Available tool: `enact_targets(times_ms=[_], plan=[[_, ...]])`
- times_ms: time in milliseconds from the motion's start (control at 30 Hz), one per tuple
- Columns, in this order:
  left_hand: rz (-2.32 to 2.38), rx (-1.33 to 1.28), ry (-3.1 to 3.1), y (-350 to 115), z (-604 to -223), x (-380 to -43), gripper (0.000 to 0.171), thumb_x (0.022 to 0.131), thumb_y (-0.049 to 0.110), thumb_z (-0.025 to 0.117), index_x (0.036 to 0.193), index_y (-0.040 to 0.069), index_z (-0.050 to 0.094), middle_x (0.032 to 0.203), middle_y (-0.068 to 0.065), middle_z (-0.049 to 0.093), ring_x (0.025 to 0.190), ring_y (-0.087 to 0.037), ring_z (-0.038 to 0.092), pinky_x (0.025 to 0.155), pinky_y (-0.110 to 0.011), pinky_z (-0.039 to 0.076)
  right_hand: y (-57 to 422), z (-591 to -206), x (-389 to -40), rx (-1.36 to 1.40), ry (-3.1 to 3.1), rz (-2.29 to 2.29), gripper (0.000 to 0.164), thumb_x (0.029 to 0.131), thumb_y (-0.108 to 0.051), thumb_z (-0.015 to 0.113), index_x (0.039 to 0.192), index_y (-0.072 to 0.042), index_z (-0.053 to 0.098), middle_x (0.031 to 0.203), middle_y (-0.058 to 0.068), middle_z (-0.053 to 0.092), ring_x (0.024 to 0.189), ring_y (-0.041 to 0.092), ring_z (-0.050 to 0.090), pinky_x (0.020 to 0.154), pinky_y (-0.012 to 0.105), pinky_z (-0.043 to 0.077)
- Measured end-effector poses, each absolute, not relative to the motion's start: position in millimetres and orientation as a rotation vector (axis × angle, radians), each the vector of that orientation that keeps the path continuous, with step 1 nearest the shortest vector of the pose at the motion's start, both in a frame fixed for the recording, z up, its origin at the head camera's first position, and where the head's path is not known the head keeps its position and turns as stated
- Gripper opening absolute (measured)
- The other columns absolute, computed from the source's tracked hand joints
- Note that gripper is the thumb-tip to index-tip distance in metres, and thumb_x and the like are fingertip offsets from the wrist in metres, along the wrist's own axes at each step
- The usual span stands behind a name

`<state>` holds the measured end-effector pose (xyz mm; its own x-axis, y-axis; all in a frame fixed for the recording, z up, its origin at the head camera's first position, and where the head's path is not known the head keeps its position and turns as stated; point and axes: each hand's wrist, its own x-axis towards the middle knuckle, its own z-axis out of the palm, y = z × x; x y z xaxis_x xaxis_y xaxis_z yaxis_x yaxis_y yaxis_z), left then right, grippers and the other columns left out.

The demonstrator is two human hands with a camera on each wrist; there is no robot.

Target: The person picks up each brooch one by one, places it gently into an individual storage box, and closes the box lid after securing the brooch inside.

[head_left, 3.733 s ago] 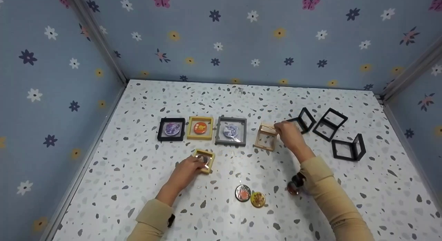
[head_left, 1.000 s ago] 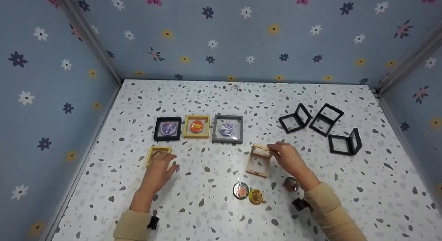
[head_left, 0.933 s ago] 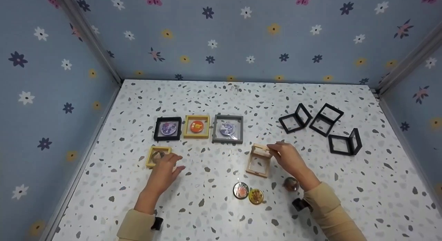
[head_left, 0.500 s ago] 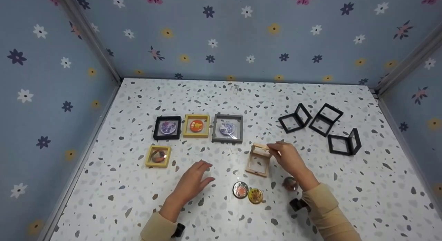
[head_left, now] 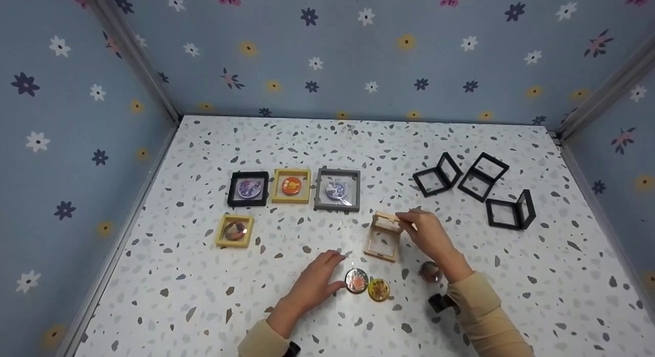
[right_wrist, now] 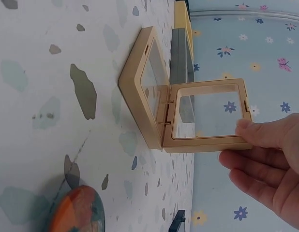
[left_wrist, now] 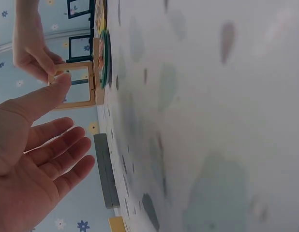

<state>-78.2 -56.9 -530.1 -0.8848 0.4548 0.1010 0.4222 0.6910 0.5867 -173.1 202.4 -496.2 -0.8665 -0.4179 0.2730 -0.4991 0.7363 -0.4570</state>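
Note:
My right hand pinches the raised lid of a tan hinged display frame between thumb and fingers. The frame's base rests on the table, and clear film spans both halves. My left hand has its fingers extended and holds nothing, as the left wrist view confirms. Its thumb is close beside a dark-rimmed round badge; whether they touch I cannot tell. A yellow round badge lies right of that one. Another round badge, orange and dark, lies near my right wrist.
Closed frames with badges inside stand at left: black, yellow, grey, and a second yellow frame nearer me. Three black frames stand opened at right. Patterned walls enclose the speckled table.
My left hand set the yellow frame down at the left, let go and moved right to the badges. My right hand brought the tan frame nearer, then stayed still, holding its lid.

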Motion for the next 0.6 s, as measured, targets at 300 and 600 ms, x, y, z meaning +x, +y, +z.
enact_targets(times_ms=[300, 600], plan=[[0.89, 0.792, 2.824, -38, -534, -79, 0.054, 0.074, 0.021, 0.071, 0.119, -0.001, 0.05, 0.12, -0.014, 0.047, 0.113, -0.027, 0.043, 0.094, -0.035, 0.035, 203, -496, -171, 0.797, -2.715, 0.846, 0.017, 0.078, -0.001, 0.064, 0.095, 0.001, 0.067, 0.076, 0.008, 0.061, 0.064, 0.019, 0.055, 0.055, 0.032, 0.045], [0.677, 0.747, 2.805, -22, -533, -83, 0.057, 0.071, 0.021, 0.073, 0.118, 0.0, 0.05, 0.117, -0.013, 0.047, 0.107, -0.026, 0.044, 0.087, -0.035, 0.041, 203, -496, -172, 0.757, -2.769, 0.828, 0.018, 0.077, 0.0, 0.065, 0.095, -0.001, 0.067, 0.078, 0.008, 0.062, 0.066, 0.018, 0.056, 0.059, 0.032, 0.046]])
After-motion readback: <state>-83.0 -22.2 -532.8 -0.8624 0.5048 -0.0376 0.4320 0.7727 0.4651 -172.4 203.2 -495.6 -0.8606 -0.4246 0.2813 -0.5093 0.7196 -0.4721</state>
